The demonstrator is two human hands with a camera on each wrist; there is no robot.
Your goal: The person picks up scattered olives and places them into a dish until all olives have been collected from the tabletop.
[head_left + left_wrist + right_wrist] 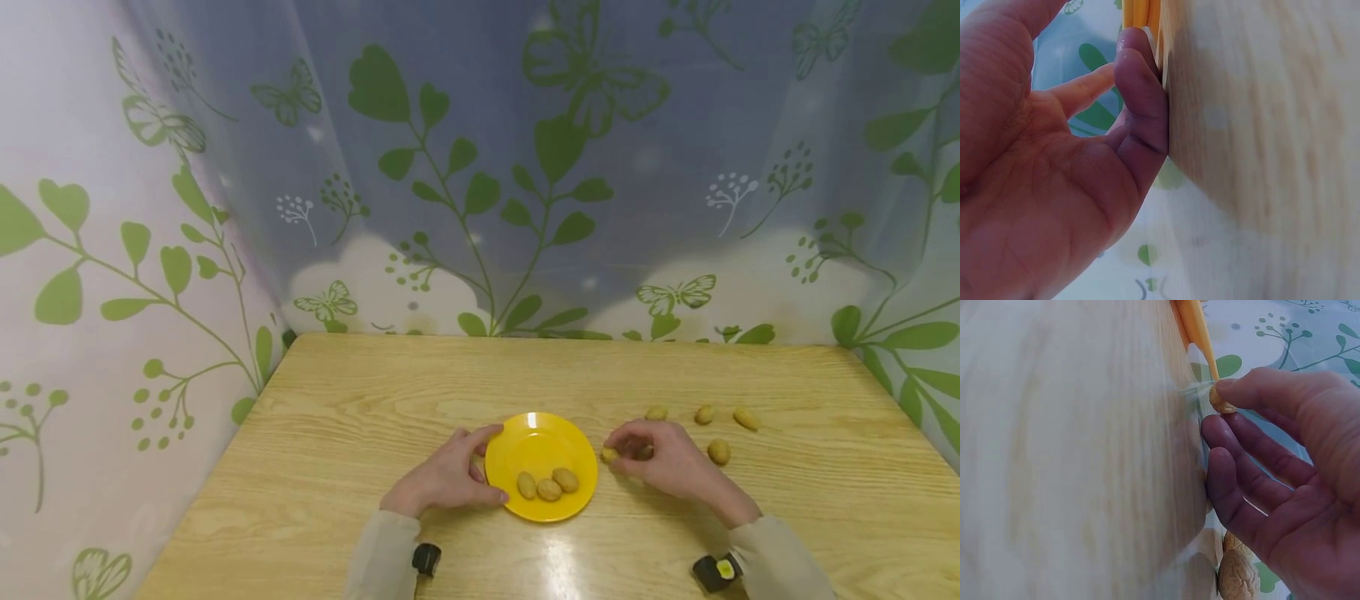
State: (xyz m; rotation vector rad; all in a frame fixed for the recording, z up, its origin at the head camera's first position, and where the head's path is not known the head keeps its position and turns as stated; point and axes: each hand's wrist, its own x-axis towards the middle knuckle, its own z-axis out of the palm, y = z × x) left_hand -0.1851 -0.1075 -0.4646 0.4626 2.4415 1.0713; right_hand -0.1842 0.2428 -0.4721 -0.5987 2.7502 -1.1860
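Observation:
A round yellow plate [534, 446] lies on the table with three small potatoes [550, 490] near its front edge. My left hand [453, 473] holds the plate's left rim, its thumb and fingers spread along the curve. Just right of the plate, my right hand [667, 457] pinches a small wrinkled potato [1222, 402] between thumb and fingertips. That potato is low over the wood and overlaps the plate's edge in the right wrist view. Another potato [645, 452] shows partly behind the right hand's fingers.
Beyond and right of my right hand lie several more potatoes [718, 452] on the wooden table [390, 383]. A curtain [480, 167] with green leaves and butterflies hangs along the table's back edge, and patterned cloth also covers the left side.

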